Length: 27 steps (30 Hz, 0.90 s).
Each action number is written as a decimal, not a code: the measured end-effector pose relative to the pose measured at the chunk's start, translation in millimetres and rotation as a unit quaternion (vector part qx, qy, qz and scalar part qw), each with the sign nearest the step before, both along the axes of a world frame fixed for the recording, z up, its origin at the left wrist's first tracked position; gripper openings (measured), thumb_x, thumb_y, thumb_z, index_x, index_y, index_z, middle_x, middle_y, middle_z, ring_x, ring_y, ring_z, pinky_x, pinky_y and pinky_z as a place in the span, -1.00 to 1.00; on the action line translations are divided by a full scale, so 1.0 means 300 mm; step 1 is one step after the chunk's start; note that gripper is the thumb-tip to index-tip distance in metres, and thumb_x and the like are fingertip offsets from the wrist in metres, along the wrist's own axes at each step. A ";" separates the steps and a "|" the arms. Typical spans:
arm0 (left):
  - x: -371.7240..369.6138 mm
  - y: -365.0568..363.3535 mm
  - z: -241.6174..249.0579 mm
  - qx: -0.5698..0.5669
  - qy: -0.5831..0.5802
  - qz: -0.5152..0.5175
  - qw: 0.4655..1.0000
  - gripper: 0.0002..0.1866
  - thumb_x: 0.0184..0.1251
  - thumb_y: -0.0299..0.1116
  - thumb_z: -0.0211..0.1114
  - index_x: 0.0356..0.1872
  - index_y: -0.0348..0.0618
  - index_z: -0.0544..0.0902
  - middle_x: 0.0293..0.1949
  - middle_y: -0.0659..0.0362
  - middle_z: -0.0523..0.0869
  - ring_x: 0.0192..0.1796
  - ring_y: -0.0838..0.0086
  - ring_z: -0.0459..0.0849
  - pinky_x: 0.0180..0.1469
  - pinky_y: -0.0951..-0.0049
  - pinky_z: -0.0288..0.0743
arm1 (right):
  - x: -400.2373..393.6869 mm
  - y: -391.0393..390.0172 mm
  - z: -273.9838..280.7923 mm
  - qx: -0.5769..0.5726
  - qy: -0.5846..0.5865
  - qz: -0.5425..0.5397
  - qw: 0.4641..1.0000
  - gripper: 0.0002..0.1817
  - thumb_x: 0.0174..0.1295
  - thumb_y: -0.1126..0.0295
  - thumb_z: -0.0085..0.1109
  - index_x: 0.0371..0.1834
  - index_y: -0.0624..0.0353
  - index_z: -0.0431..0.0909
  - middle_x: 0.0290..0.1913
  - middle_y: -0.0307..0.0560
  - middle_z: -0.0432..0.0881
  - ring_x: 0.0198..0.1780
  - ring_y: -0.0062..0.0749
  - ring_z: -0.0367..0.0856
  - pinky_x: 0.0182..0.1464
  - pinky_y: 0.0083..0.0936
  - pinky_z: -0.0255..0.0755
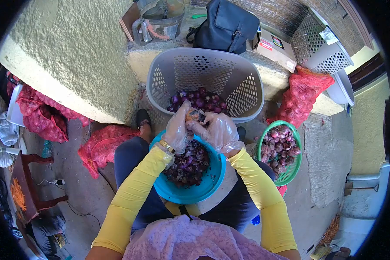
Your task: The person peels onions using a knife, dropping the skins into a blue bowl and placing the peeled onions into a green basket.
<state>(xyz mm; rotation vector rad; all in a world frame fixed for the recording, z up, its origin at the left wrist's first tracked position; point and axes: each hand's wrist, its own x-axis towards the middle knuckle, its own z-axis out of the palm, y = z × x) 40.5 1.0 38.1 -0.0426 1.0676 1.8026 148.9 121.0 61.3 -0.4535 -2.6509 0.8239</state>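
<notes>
Both hands wear clear plastic gloves and meet above the far rim of a blue basin [221,171], which holds onion peels and dark onions [188,164]. My left hand [177,128] has its fingers closed around a small brownish onion [194,115]. From the other side my right hand [219,132] touches the same onion, fingers bent together; a dark item shows beside it, too small to name. Just beyond stands a grey perforated basket [203,65] with purple onions [199,100] at its bottom.
A green basket [300,162] of onions stands at the right, near a red mesh sack [303,95]. Another red sack [104,147] lies at the left. A black backpack [224,28] and a cardboard box [275,50] rest on the ledge.
</notes>
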 end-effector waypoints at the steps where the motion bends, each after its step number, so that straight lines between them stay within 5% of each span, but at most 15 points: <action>1: -0.006 0.000 -0.021 0.000 -0.012 -0.005 1.000 -0.56 0.62 0.13 0.14 -0.15 -0.05 0.69 -0.38 0.31 0.69 -0.52 0.58 0.60 -0.56 0.54 0.42 | -0.001 0.006 -0.024 -0.017 -0.002 0.009 1.000 -0.33 0.20 -0.29 0.42 -0.46 0.24 0.76 -0.59 0.20 0.66 -0.49 0.10 0.74 -0.40 -0.15 0.59; 6: 0.023 0.043 -0.081 -0.006 -0.058 0.081 0.995 -0.53 0.63 0.11 0.11 -0.17 -0.11 0.69 -0.34 0.27 0.70 -0.38 0.48 0.65 -0.33 0.44 0.56 | -0.009 -0.014 -0.073 -0.096 -0.025 0.005 0.995 -0.24 0.34 -0.34 0.24 -0.40 0.31 0.77 -0.54 0.27 0.67 -0.45 0.19 0.72 -0.38 -0.08 0.58; 8: 0.029 0.053 -0.111 0.005 0.007 0.135 0.991 -0.50 0.66 0.12 0.06 -0.18 -0.14 0.69 -0.31 0.22 0.70 -0.26 0.46 0.66 -0.13 0.39 0.58 | -0.016 -0.026 -0.061 -0.132 -0.055 0.009 0.990 -0.28 0.49 -0.24 0.12 -0.35 0.33 0.74 -0.52 0.27 0.66 -0.45 0.20 0.67 -0.33 -0.12 0.51; 12: 0.039 0.072 -0.127 0.011 0.071 0.187 0.980 -0.44 0.69 0.15 -0.01 -0.18 -0.16 0.69 -0.31 0.20 0.70 -0.22 0.47 0.65 -0.06 0.42 0.55 | -0.020 -0.021 -0.043 -0.214 -0.056 0.016 0.975 -0.24 0.50 -0.27 0.07 -0.34 0.35 0.73 -0.52 0.27 0.65 -0.41 0.18 0.69 -0.27 -0.14 0.51; 18: -0.005 0.007 0.001 -0.029 0.069 0.046 0.996 -0.42 0.69 0.19 -0.04 -0.18 -0.13 0.69 -0.27 0.21 0.71 -0.23 0.48 0.64 -0.07 0.43 0.55 | -0.009 0.023 0.004 -0.223 -0.072 0.022 0.972 -0.22 0.50 -0.28 0.07 -0.27 0.41 0.74 -0.47 0.26 0.70 -0.37 0.10 0.74 -0.19 -0.13 0.54; 20: -0.059 -0.019 0.033 0.041 0.093 -0.139 0.985 -0.46 0.68 0.17 0.01 -0.14 -0.12 0.69 -0.23 0.19 0.73 -0.24 0.46 0.67 -0.06 0.43 0.60 | -0.012 0.045 0.001 -0.298 -0.030 0.039 0.953 -0.25 0.43 -0.32 0.14 -0.28 0.31 0.77 -0.39 0.36 0.72 -0.28 0.31 0.74 -0.15 -0.04 0.59; 21: -0.046 -0.001 0.018 0.041 0.094 -0.139 0.985 -0.46 0.68 0.17 0.01 -0.14 -0.12 0.69 -0.23 0.19 0.73 -0.24 0.46 0.67 -0.06 0.43 0.60 | -0.015 0.040 0.002 -0.298 -0.030 0.040 0.953 -0.25 0.43 -0.32 0.14 -0.28 0.31 0.77 -0.39 0.36 0.72 -0.28 0.31 0.74 -0.15 -0.04 0.59; 23: -0.004 0.055 -0.049 0.078 0.059 0.041 0.994 -0.49 0.66 0.15 0.06 -0.09 -0.11 0.70 -0.22 0.17 0.74 -0.22 0.42 0.71 -0.04 0.40 0.63 | -0.018 0.018 0.002 -0.167 -0.022 0.017 0.986 -0.26 0.41 -0.32 0.17 -0.31 0.30 0.77 -0.41 0.37 0.71 -0.28 0.28 0.75 -0.19 -0.04 0.59; 27: 0.006 0.060 -0.127 0.112 0.040 0.084 0.989 -0.51 0.65 0.13 0.08 -0.05 -0.13 0.69 -0.18 0.15 0.75 -0.15 0.39 0.72 0.01 0.37 0.64 | -0.018 -0.013 0.009 -0.065 -0.040 0.006 0.997 -0.27 0.41 -0.31 0.17 -0.34 0.29 0.76 -0.45 0.39 0.68 -0.30 0.31 0.73 -0.23 -0.04 0.58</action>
